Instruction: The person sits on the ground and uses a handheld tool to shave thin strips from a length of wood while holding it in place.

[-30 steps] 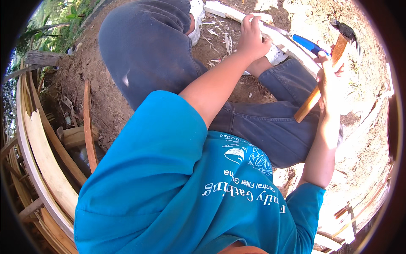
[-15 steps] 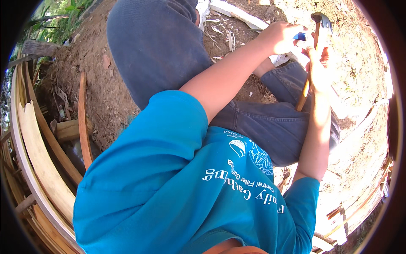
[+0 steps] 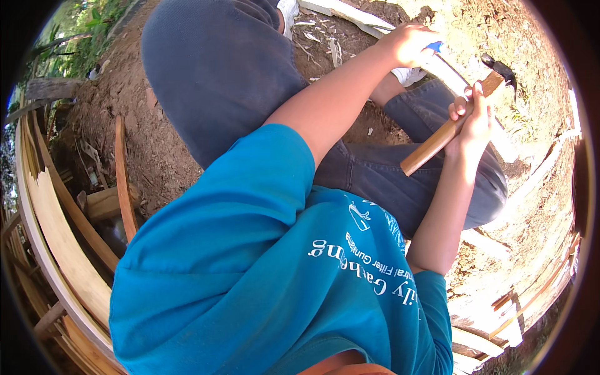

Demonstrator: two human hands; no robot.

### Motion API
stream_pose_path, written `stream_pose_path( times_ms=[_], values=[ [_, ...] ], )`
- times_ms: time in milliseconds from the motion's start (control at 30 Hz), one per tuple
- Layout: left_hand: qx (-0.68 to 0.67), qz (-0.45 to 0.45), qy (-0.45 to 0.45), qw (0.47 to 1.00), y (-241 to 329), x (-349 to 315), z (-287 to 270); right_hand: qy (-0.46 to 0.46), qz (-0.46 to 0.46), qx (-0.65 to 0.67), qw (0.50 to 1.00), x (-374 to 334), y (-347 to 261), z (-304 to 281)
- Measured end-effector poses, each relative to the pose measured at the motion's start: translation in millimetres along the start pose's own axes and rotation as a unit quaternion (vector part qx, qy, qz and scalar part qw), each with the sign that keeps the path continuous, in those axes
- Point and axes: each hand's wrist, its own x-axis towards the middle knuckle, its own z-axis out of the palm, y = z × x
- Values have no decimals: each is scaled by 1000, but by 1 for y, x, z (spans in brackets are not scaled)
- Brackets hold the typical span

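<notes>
My left hand is closed around a blue-handled tool, and only part of the blue grip shows past the fingers. A thin dark shaft or blade slants from it toward my right hand; its exact kind is unclear. My right hand grips a hammer by its wooden handle, whose butt points down toward my leg. The dark hammer head is at the far right end, beyond the fingers. Under both hands lies a pale strip of wood, partly covered by the right hand and hammer.
My bent legs in dark trousers surround the work spot. Another pale wood length and shavings lie on the dirt ahead. Long split boards are stacked at the left. More strips lie at lower right.
The hammer has tilted, its head moving right and nearer and its butt swinging left. My right hand has come apart from my left. The pale strip and the tool's shaft show more plainly.
</notes>
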Motion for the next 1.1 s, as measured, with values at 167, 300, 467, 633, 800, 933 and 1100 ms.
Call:
stream_pose_path(
  times_ms=[167,300,467,633,800,933,1100],
  values=[
    [43,8,45,998,-4,2,5,-3,45,24,999,-12,8,-2],
    [150,32,73,986,8,-3,2,-1,68,33,997,-16,14,-4],
    [80,-53,22,995,5,-3,-5,-21,82,49,995,-17,19,0],
    [109,-134,-70,983,2,-2,-2,-38,82,36,995,-21,18,7],
    [95,-125,-115,981,-5,8,-1,-43,88,40,994,-20,23,3],
    [46,-70,-16,996,-16,3,4,-47,95,32,994,-20,23,6],
    [103,-99,-72,987,-5,7,-3,-39,90,21,995,-21,26,10]
  ],
)
